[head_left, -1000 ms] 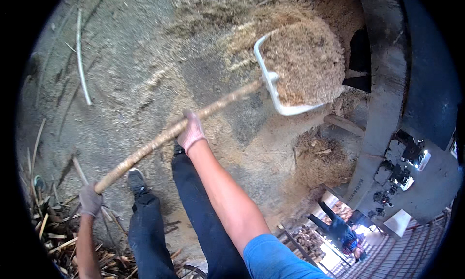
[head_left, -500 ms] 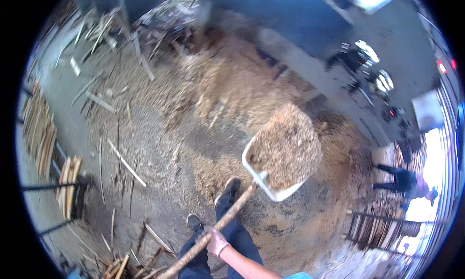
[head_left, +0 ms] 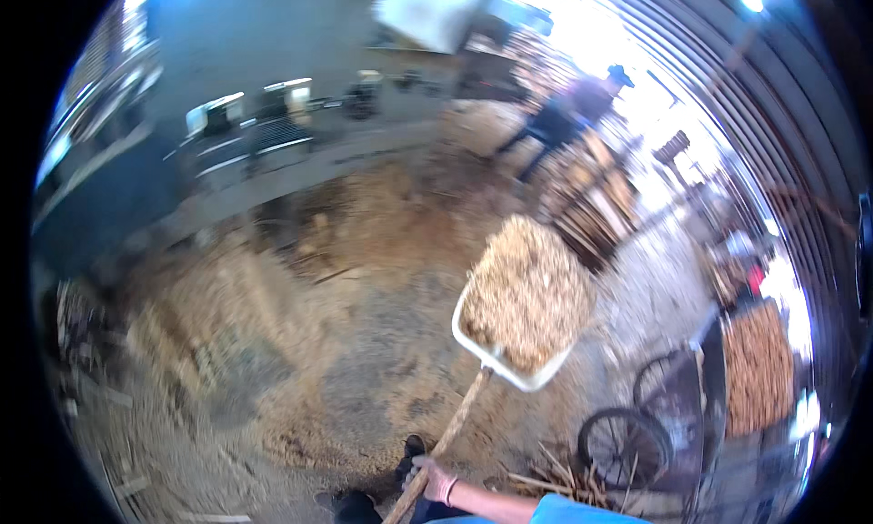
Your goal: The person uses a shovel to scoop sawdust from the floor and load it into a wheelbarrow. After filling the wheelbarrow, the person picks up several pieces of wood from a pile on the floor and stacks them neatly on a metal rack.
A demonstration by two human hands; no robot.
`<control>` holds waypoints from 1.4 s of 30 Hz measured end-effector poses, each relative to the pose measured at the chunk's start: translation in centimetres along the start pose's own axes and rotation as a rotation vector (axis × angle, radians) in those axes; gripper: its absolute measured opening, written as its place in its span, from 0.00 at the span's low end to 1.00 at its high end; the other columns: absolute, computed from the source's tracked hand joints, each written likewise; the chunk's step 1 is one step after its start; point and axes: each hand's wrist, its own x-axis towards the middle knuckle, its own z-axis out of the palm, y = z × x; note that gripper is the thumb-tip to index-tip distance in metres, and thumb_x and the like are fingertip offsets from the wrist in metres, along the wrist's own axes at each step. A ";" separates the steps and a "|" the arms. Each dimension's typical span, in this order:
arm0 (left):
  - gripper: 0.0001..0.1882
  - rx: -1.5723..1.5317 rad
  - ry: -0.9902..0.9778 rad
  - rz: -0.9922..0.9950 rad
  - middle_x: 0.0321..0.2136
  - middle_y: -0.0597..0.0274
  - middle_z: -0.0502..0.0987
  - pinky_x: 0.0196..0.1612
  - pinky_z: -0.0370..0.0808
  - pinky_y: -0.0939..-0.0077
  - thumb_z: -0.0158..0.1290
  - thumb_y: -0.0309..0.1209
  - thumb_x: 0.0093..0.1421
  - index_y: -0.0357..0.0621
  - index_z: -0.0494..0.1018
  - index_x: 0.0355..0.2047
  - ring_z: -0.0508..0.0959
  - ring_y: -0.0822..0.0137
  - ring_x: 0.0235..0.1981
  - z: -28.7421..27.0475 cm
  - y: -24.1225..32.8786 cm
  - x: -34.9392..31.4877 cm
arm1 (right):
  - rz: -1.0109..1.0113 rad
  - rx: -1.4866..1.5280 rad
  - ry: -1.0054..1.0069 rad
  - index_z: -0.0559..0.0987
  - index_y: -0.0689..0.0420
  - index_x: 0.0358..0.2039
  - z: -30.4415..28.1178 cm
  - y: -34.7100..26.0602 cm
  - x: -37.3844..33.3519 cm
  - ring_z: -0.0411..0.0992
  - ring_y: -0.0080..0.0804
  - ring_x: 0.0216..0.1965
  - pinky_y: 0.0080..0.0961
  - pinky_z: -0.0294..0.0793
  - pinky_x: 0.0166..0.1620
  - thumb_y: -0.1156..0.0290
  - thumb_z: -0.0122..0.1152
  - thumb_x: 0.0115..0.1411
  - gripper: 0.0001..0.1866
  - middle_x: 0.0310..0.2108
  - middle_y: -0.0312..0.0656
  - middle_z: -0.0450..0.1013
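Note:
My right hand (head_left: 435,480), in a pale glove, is closed around the wooden shaft of a shovel (head_left: 462,415). The arm reaches in from the lower right, with a blue sleeve. At the shaft's far end, a wide white scoop is heaped with light brown wood chips (head_left: 529,292), held out ahead of me above the floor. The shaft's near end runs out of the lower edge, and my left hand is not in view. One dark shoe (head_left: 414,447) shows beside the shaft.
A person (head_left: 568,115) in dark trousers leans by stacked wood (head_left: 596,206) ahead right. A wheeled cart (head_left: 627,447) stands at the right, near bundled slats (head_left: 759,369). Grey machinery (head_left: 264,60) lines the far left. Wood chips (head_left: 227,297) cover the floor.
The view has swung to the right, bringing the cart and the other person further into it. The loaded shovel has come round with me, still heaped, my right hand still on its shaft.

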 end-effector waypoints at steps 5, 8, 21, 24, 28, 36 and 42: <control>0.13 0.136 -0.038 0.292 0.26 0.55 0.81 0.29 0.77 0.54 0.61 0.37 0.56 0.49 0.82 0.41 0.81 0.51 0.26 -2.5 12.0 4.9 | -0.330 0.163 0.006 0.73 0.50 0.29 -0.5 -16.9 -6.2 0.71 0.36 0.26 0.39 0.77 0.34 0.68 0.60 0.57 0.04 0.24 0.36 0.68; 0.13 0.208 -0.058 0.478 0.26 0.55 0.81 0.28 0.76 0.53 0.60 0.37 0.56 0.50 0.82 0.41 0.81 0.51 0.25 -2.6 19.1 7.2 | -0.581 0.317 -0.014 0.71 0.51 0.30 -2.8 -26.8 -13.0 0.72 0.38 0.24 0.42 0.76 0.29 0.64 0.62 0.61 0.09 0.22 0.39 0.68; 0.23 -0.289 0.203 2.114 0.47 0.53 0.78 0.46 0.77 0.56 0.63 0.30 0.53 0.50 0.75 0.51 0.79 0.52 0.44 -6.2 59.8 4.9 | -1.256 0.718 0.193 0.70 0.58 0.38 -11.5 -39.0 -33.2 0.73 0.36 0.23 0.37 0.80 0.30 0.69 0.60 0.65 0.09 0.24 0.41 0.72; 0.22 -0.406 0.095 2.065 0.45 0.51 0.80 0.44 0.77 0.50 0.61 0.34 0.56 0.48 0.78 0.52 0.80 0.49 0.42 -6.9 58.3 8.1 | -1.171 1.016 0.196 0.69 0.64 0.48 -11.6 -38.3 -36.7 0.71 0.32 0.22 0.30 0.80 0.25 0.74 0.64 0.59 0.18 0.23 0.40 0.70; 0.22 -0.152 -0.223 1.641 0.52 0.46 0.76 0.52 0.74 0.49 0.59 0.31 0.60 0.46 0.75 0.55 0.76 0.42 0.50 -2.6 52.9 18.8 | -1.622 0.982 0.000 0.71 0.63 0.39 -23.8 -35.8 -38.9 0.75 0.25 0.19 0.19 0.81 0.19 0.73 0.71 0.51 0.19 0.23 0.37 0.74; 0.19 0.147 -0.484 1.265 0.49 0.47 0.78 0.49 0.77 0.56 0.56 0.32 0.63 0.47 0.76 0.55 0.79 0.45 0.47 4.5 44.7 34.6 | -1.794 0.941 -0.448 0.70 0.70 0.54 -33.6 -27.4 -33.0 0.80 0.37 0.37 0.35 0.85 0.45 0.65 0.63 0.65 0.25 0.37 0.43 0.76; 0.19 0.151 -0.564 1.155 0.46 0.48 0.80 0.48 0.78 0.60 0.55 0.32 0.63 0.47 0.77 0.55 0.80 0.48 0.45 8.1 50.4 37.9 | -1.844 1.001 -0.257 0.67 0.67 0.58 -35.8 -28.1 -29.7 0.77 0.34 0.29 0.35 0.84 0.38 0.66 0.56 0.68 0.23 0.27 0.38 0.73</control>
